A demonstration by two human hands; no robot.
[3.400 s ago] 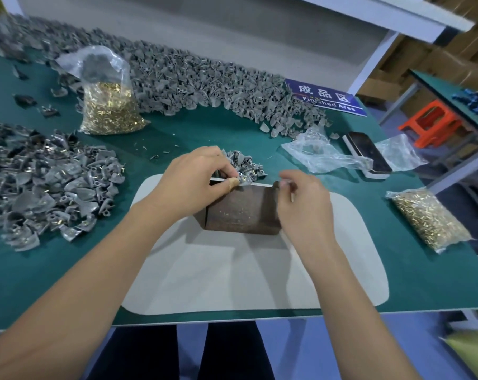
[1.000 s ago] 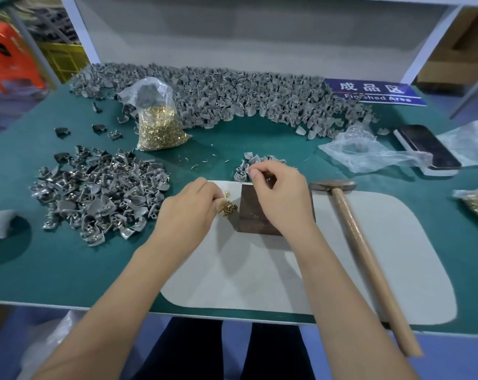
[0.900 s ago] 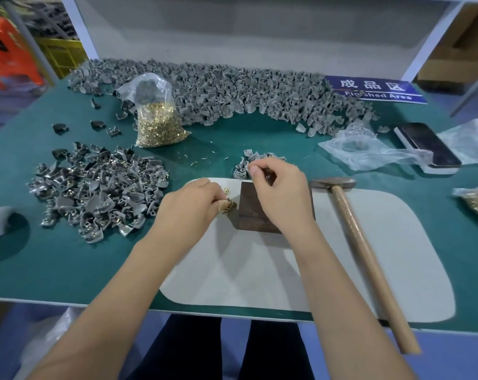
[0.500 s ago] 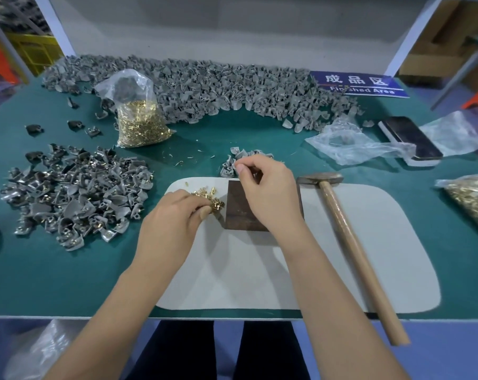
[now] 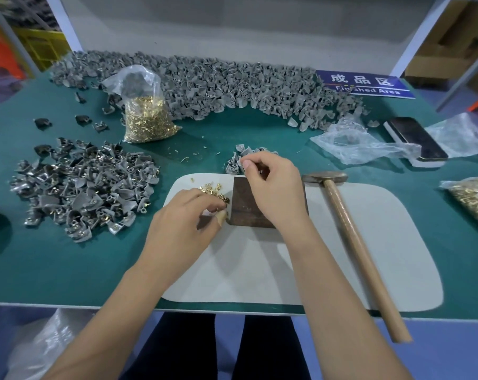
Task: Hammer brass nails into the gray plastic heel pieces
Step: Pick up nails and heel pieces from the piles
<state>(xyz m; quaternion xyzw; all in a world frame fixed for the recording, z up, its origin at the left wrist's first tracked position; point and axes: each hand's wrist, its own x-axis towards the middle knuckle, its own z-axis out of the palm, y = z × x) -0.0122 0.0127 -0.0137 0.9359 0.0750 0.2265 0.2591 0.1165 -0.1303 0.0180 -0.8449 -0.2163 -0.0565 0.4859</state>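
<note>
1. My left hand (image 5: pixel 181 231) sits on the near-left part of the white mat (image 5: pixel 369 242), its grip curled, fingertips down in the loose brass nails (image 5: pixel 211 189) scattered just left of the dark metal block (image 5: pixel 248 207). It looks to be pinching a nail, though I cannot see the nail itself between the fingers.
2. My right hand (image 5: pixel 273 193) lies over the block, thumb and forefinger pinched together at its far edge on something small; I cannot tell whether that is a heel piece or a nail.
3. The relation I care about: the small cluster of gray heel pieces (image 5: pixel 239 160) lies just beyond the block, right at my right fingertips, while the nails lie to the block's left, under my left hand. So each hand is nearest its own supply.
4. The hammer (image 5: pixel 350 234) lies untouched on the mat to the right of the block, head away from me, handle running toward me and past the bench (image 5: pixel 67 264) edge. My right hand is nearer to it.
5. Containers: a clear bag of brass nails (image 5: pixel 147 119) stands far left; a second nail bag (image 5: pixel 473 198) lies at the right edge; an empty-looking plastic bag (image 5: pixel 361 144) lies beside a phone (image 5: pixel 416 138).
6. Nailed pieces seem heaped in the left pile (image 5: pixel 81 187); a long far pile (image 5: pixel 232 89) stretches toward the blue sign (image 5: pixel 366 83).
</note>
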